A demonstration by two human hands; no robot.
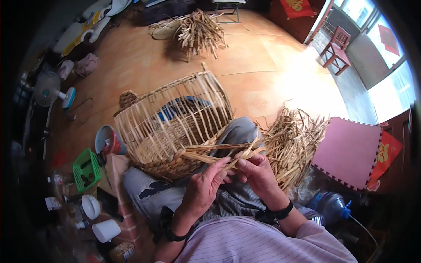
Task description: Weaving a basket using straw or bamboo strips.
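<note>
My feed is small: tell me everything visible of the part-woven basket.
The tan basket looks like dried plant fibre: closely woven below, thick twisted work at its near edge, bare spaced ribs above. It sits tilted before the person, seemingly against the legs. Something blue shows between ribs. Loose strips run from its near side to the left hand and right hand.

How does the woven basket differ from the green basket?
The woven basket is tan; the green basket is bright green. The woven basket is much larger than the green basket. The woven basket sits by the hands, while the green basket lies off left. Both have openwork sides.
</note>
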